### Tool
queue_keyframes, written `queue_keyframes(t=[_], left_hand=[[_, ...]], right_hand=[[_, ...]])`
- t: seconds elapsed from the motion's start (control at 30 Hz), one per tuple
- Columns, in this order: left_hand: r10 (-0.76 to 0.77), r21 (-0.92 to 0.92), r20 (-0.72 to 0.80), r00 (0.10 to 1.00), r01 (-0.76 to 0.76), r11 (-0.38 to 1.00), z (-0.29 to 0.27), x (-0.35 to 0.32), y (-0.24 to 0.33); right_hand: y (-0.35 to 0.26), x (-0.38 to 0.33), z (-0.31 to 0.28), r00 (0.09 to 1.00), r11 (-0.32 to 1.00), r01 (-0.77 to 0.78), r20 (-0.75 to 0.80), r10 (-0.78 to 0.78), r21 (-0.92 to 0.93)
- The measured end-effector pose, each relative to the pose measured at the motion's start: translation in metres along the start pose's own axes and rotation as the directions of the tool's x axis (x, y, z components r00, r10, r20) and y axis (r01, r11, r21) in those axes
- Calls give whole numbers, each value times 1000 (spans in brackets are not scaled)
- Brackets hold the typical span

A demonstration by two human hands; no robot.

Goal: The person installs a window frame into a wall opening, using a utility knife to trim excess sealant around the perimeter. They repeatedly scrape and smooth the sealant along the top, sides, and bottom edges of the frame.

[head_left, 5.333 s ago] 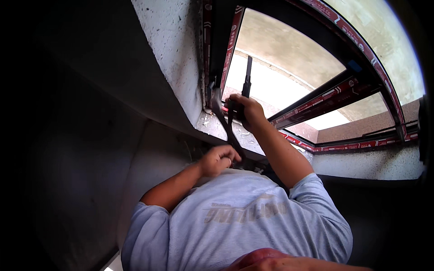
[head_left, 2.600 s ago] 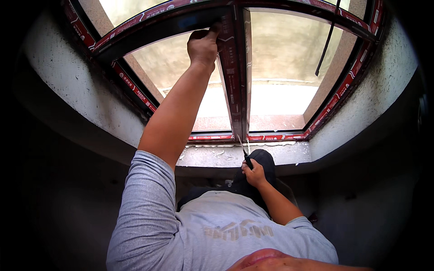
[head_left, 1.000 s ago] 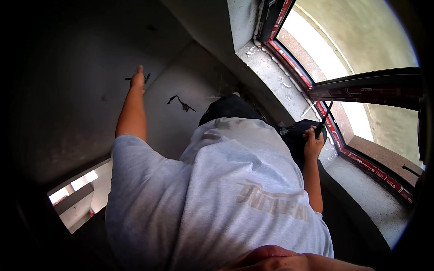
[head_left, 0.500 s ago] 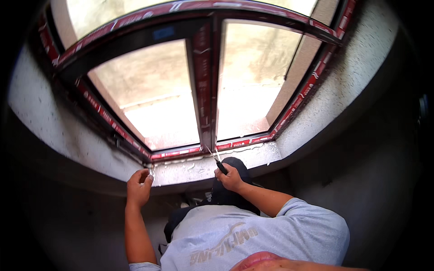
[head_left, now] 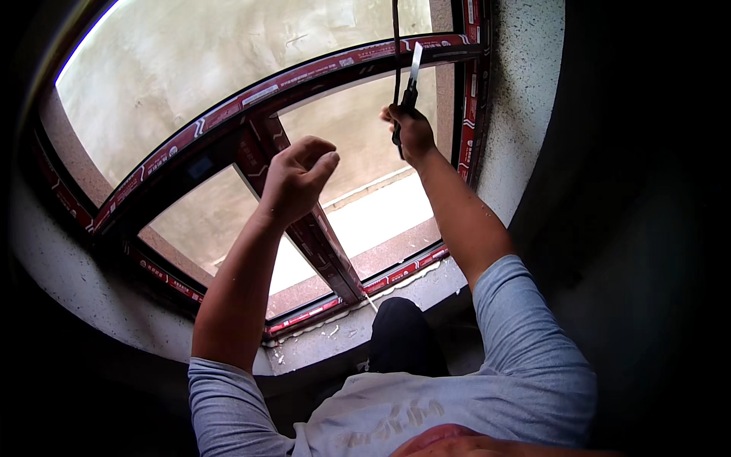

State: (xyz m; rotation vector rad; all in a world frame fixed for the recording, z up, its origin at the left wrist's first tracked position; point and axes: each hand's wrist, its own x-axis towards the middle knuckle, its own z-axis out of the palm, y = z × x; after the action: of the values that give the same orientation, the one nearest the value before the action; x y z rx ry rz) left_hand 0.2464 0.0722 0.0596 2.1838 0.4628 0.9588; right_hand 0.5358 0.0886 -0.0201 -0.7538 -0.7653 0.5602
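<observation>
My right hand [head_left: 415, 137] is raised before the right part of the window, its fingers wrapped round the black handle of a utility knife [head_left: 411, 87]. The bare blade points upward, over the frame's crossbar. Left of it, my left hand [head_left: 301, 179] is held up in front of the upright post, fingers curled in toward the thumb; whatever they may hold is hidden. Both hands look apart from the window frame [head_left: 324, 240], which is dark with red-and-white protective film along its bars.
A pale sill [head_left: 327, 335] below the window carries white crumbs and a line of foam along the frame. My dark-clothed knee [head_left: 403, 335] is against the sill. Speckled grey wall [head_left: 525, 99] borders the right side. A thin dark cord-like line [head_left: 397, 38] runs down beside the knife.
Both hands have risen from sill level to the upper window, the right still gripping the knife. My view has tilted up and turned, showing more of the upper pane.
</observation>
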Motion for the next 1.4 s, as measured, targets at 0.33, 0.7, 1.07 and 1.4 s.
queue_keyframes(t=[0.33, 0.7, 1.07, 1.4], left_hand=[[-142, -791, 233, 962, 273, 548, 110, 31, 44], [-399, -515, -167, 902, 265, 815, 86, -215, -97], [-687, 366, -716, -122, 772, -519, -268, -848, -75], [-513, 281, -636, 577, 792, 543, -172, -464, -63]], right_hand=[[12, -243, 5, 959, 687, -270, 252, 129, 674], [87, -352, -138, 821, 837, -376, -276, 500, 397], [138, -438, -216, 583, 740, -660, -532, 613, 129], [182, -411, -94, 720, 683, -676, -51, 692, -276]])
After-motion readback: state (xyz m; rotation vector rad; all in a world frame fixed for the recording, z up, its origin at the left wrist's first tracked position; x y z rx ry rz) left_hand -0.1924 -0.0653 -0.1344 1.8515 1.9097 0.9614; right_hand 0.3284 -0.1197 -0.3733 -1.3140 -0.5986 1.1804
